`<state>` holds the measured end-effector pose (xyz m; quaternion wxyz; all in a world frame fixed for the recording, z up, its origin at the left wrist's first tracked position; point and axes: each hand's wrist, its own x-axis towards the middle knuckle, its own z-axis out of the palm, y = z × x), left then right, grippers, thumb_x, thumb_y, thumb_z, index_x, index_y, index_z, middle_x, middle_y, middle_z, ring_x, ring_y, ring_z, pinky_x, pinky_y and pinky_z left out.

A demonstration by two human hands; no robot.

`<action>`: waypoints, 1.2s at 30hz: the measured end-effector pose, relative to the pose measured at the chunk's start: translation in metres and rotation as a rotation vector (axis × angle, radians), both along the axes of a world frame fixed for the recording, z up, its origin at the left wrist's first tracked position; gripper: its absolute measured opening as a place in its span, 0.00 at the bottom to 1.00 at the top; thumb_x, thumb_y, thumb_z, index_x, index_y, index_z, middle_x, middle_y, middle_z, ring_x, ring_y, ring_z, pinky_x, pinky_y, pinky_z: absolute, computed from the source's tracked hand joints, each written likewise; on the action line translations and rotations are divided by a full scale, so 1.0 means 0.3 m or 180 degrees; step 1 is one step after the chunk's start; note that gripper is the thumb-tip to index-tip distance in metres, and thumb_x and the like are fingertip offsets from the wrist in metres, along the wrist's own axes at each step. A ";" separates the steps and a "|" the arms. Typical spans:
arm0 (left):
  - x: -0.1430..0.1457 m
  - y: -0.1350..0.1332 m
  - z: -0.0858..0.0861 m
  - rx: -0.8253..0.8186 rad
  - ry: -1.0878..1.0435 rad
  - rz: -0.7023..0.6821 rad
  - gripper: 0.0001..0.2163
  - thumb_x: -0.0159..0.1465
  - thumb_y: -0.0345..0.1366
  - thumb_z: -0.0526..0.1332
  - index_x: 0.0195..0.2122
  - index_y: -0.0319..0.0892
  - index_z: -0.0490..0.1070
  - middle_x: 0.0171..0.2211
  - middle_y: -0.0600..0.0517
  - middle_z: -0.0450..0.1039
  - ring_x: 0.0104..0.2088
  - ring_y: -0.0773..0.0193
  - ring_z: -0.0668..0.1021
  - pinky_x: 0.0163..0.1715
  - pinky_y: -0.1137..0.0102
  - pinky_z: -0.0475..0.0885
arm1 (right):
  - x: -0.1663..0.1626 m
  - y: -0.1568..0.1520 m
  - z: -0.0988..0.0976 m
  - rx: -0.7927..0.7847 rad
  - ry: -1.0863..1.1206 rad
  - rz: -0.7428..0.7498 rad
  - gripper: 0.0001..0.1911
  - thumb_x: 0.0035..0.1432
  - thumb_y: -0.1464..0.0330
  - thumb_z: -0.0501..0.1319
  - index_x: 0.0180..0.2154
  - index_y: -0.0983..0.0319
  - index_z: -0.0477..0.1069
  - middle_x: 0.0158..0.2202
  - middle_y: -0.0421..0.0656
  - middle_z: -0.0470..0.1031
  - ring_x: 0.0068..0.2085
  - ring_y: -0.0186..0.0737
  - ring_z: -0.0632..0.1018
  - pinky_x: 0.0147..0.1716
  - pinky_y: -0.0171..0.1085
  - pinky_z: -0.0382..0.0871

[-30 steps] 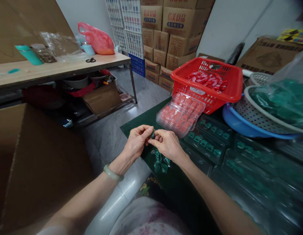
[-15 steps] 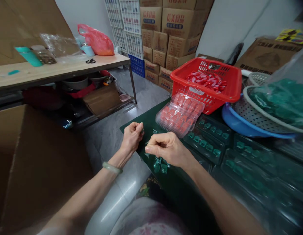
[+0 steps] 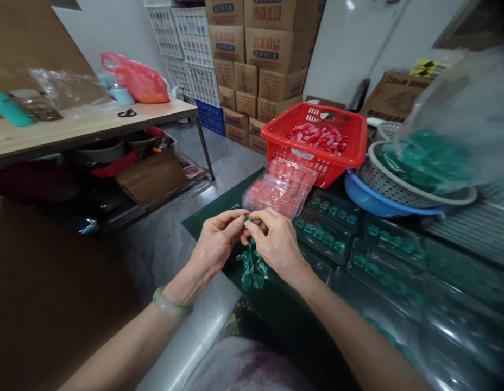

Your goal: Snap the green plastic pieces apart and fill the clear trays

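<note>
My left hand (image 3: 217, 241) and my right hand (image 3: 278, 244) meet over the table's near corner. Both pinch a small green wrapped candy (image 3: 247, 217) between thumbs and fingertips, and the fingers hide most of it. Just below them, loose green candies in clear twisted wrappers (image 3: 252, 276) lie on the dark green tabletop (image 3: 207, 210). Clear plastic trays (image 3: 325, 231) holding rows of green pieces spread out right of my right hand. Beyond my hands, stacked clear trays of red pieces (image 3: 272, 195) lean against a red basket.
The red plastic basket (image 3: 313, 157) contains red wrapped candies. A grey colander (image 3: 415, 182) with a bag of green pieces sits in a blue basin (image 3: 382, 202) on the right. A wooden side table (image 3: 162, 115) stands left, and a large cardboard box (image 3: 60, 282) is beside my left arm.
My hands, apart half a second ago, have come together at the fingertips on one green candy. The whole view has shifted, moving the surroundings leftward in the picture.
</note>
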<state>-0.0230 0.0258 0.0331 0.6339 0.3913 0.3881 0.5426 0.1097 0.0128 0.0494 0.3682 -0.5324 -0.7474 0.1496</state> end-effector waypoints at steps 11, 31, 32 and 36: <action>0.197 -0.042 0.077 0.1103 0.1135 -0.0931 0.07 0.54 0.33 0.63 0.33 0.39 0.76 0.34 0.49 0.71 0.21 0.69 0.74 0.24 0.72 0.73 | 0.207 -0.104 -0.029 -0.0514 0.1452 -0.0429 0.04 0.53 0.70 0.54 0.27 0.62 0.66 0.22 0.38 0.70 0.23 0.31 0.70 0.22 0.30 0.62; 0.741 -0.198 0.075 0.2150 0.1299 -0.2523 0.06 0.56 0.31 0.59 0.30 0.42 0.75 0.36 0.48 0.69 0.23 0.69 0.72 0.20 0.75 0.69 | 0.630 -0.472 -0.076 -0.0149 0.2251 -0.1955 0.06 0.48 0.67 0.57 0.23 0.63 0.64 0.20 0.35 0.62 0.21 0.28 0.63 0.20 0.29 0.57; 0.757 -0.209 0.080 0.1992 0.1309 -0.2718 0.05 0.55 0.31 0.59 0.30 0.41 0.74 0.34 0.49 0.69 0.21 0.70 0.71 0.18 0.75 0.68 | 0.644 -0.491 -0.080 -0.0127 0.2204 -0.2019 0.06 0.48 0.68 0.57 0.23 0.63 0.64 0.20 0.35 0.62 0.22 0.28 0.63 0.20 0.29 0.57; 0.800 -0.240 0.097 0.1483 0.1484 -0.3228 0.03 0.52 0.30 0.62 0.29 0.39 0.71 0.22 0.53 0.68 0.19 0.71 0.68 0.16 0.77 0.62 | 0.683 -0.559 -0.096 -0.0081 0.1998 -0.2272 0.03 0.47 0.71 0.56 0.23 0.63 0.64 0.20 0.35 0.61 0.22 0.28 0.62 0.21 0.29 0.55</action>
